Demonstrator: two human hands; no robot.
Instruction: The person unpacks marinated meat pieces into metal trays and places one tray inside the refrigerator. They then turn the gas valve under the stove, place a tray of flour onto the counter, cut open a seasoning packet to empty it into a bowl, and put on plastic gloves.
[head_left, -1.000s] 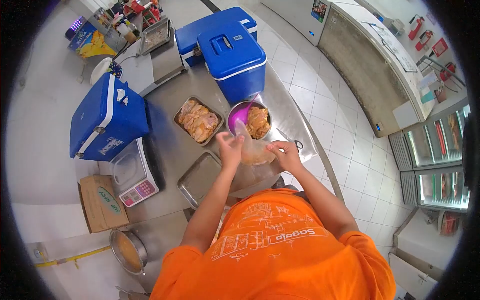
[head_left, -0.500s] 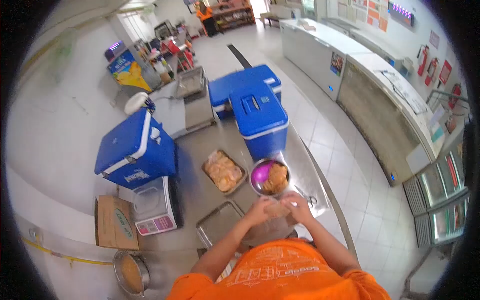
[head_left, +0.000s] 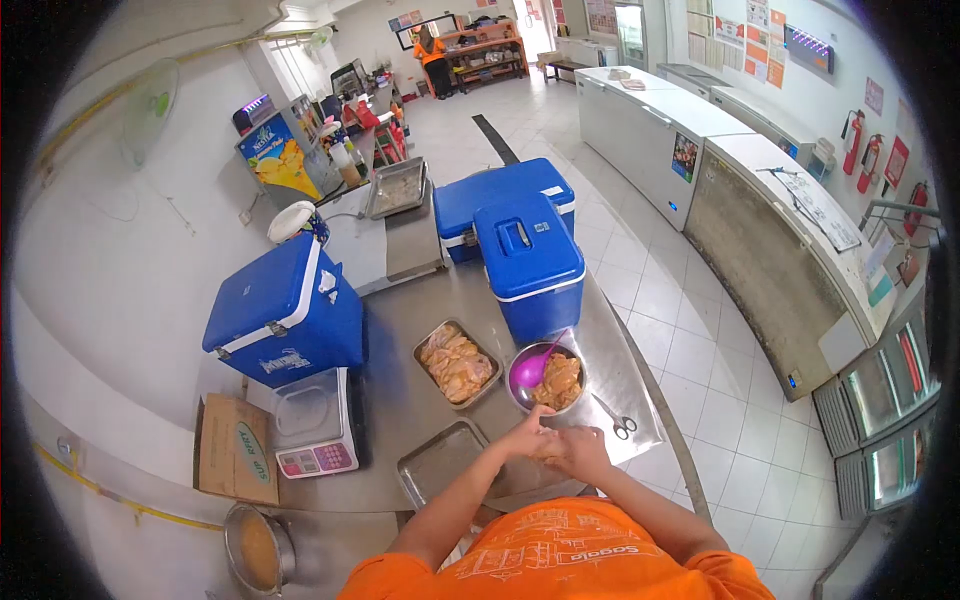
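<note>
Mostly hidden, a plastic bag is grasped by fingers of the left hand and right hand.

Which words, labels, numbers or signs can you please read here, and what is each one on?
"Sagala" (small, spelling uncertain): orange shirt.
"SUP...FRY" (middle unclear): cardboard box.
"NEST..." (ending unclear): blue-and-yellow panel.
Too small or blurred to read: markings on the cooler beside the scale, on the scale itself and on the wall posters. No number is readable.
</note>
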